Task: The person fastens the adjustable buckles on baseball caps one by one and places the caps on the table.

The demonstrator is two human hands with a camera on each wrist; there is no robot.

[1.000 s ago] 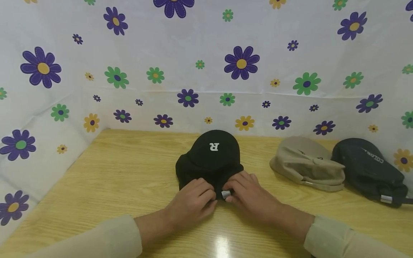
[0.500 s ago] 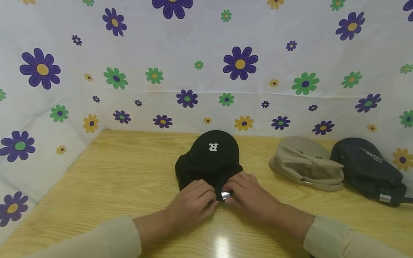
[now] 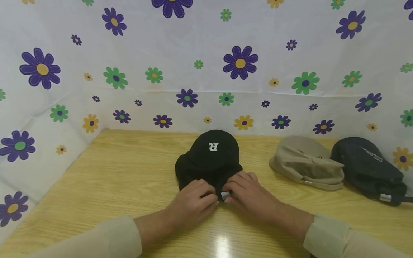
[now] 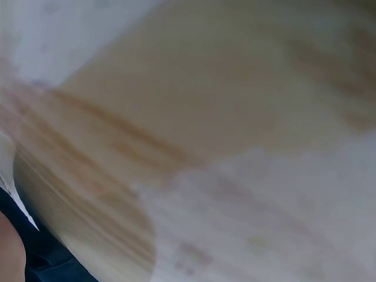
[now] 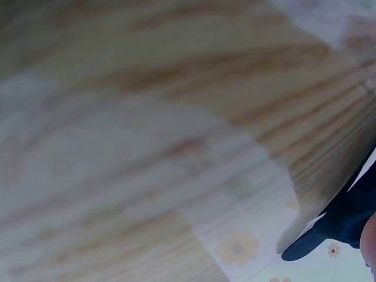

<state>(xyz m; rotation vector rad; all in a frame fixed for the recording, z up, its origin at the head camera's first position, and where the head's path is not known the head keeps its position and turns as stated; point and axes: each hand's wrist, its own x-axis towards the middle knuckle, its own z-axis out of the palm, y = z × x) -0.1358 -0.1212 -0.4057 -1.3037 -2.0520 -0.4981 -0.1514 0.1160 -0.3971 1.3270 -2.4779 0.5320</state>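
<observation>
A black cap (image 3: 214, 157) with a white letter R lies at the middle of the table in the head view, its back strap side toward me. My left hand (image 3: 195, 200) grips the cap's near edge, left of the strap's silver buckle (image 3: 225, 195). Just right of that buckle, my right hand (image 3: 250, 193) pinches the same edge with thumb and fingers. The fingertips partly hide the strap. Dark cap fabric (image 4: 56, 258) shows at the lower left of the left wrist view, and a dark piece of the cap (image 5: 346, 217) at the lower right of the right wrist view.
A beige cap (image 3: 306, 165) lies to the right on the wooden table (image 3: 122, 172). Against it sits a dark navy cap (image 3: 368, 172) with white lettering and a silver buckle. A white flower-print cloth (image 3: 200, 39) hangs behind the table and along its left side.
Both hands stay at the black cap's near edge. The left fingers shift very slightly, and the buckle tilts a little, its shine duller than half a second ago.
</observation>
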